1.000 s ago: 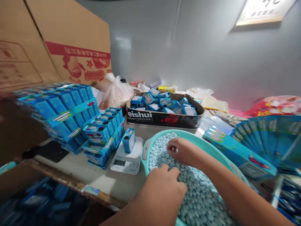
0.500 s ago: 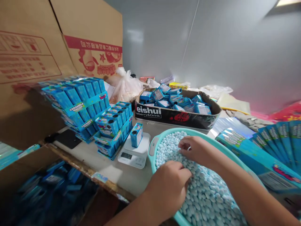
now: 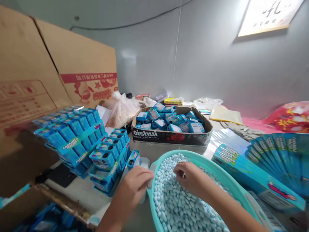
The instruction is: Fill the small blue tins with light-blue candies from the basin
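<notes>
Beyond the basin (image 3: 212, 166), "eishui" carton (image 3: 166, 138)

— Call it: where are you now?
— My right hand (image 3: 190, 176), fingers curled, is down at the pale-blue pieces (image 3: 169, 195) in the turquoise basin (image 3: 204, 158)! My left hand (image 3: 133, 184) covers part of the white scale (image 3: 145, 162), near a small blue box (image 3: 133, 159).
— And beyond?
— A black carton (image 3: 166, 138), heaped with more blue boxes (image 3: 177, 119)!
</notes>
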A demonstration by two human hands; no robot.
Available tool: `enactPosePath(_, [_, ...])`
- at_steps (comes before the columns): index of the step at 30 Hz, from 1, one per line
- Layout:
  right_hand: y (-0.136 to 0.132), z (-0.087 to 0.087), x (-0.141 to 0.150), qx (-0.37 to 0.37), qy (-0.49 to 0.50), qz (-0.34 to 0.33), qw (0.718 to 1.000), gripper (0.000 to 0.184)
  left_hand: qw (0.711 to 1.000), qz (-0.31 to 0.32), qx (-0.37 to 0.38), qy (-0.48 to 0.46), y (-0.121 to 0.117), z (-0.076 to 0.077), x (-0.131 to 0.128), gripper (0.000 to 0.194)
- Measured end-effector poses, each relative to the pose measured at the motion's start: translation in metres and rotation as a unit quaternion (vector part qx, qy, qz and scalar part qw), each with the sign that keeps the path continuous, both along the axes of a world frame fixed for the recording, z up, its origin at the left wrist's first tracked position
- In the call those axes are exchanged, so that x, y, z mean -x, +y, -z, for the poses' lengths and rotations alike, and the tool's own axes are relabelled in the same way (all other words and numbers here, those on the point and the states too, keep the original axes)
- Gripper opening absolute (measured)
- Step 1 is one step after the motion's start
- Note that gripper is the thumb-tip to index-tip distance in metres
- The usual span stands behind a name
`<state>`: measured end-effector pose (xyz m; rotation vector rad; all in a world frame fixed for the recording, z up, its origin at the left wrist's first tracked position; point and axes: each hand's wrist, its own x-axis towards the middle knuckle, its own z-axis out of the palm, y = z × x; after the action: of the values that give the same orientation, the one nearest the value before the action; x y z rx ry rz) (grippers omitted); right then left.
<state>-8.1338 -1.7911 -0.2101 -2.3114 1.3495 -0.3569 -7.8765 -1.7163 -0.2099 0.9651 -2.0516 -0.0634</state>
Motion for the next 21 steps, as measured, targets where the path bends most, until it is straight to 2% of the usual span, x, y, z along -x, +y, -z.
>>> enactPosePath(3, [-0.003, -0.001, 0.001, -0.008, 0.001, 0.016, 1.0, 0.013, 0.993, -0.109, 0.036, -0.024, -0.014, -0.012, -0.039, 0.016])
enactPosePath(6, [-0.006, -0.002, 0.003, -0.025, 0.0, 0.041, 0.999, 0.016, 0.982, -0.161, 0.068, -0.074, -0.025, -0.016, -0.063, 0.009])
enactPosePath(10, [-0.009, -0.003, 0.007, -0.06, -0.021, 0.071, 0.995, 0.02, 0.979, -0.159, 0.057, -0.118, -0.038, -0.013, -0.073, 0.007])
enactPosePath(13, [-0.01, -0.002, 0.01, -0.06, -0.017, 0.054, 0.997, 0.022, 0.979, -0.146, 0.031, -0.137, -0.044, -0.011, -0.07, 0.006])
enactPosePath(17, [-0.011, -0.001, 0.014, -0.049, 0.0, 0.048, 0.998, 0.024, 0.978, -0.126, 0.0, -0.168, -0.041, -0.005, -0.067, 0.007])
enactPosePath(21, [-0.013, -0.003, 0.014, -0.053, 0.012, 0.056, 0.997, 0.024, 0.976, -0.15, -0.006, -0.16, -0.035, 0.001, -0.072, 0.009])
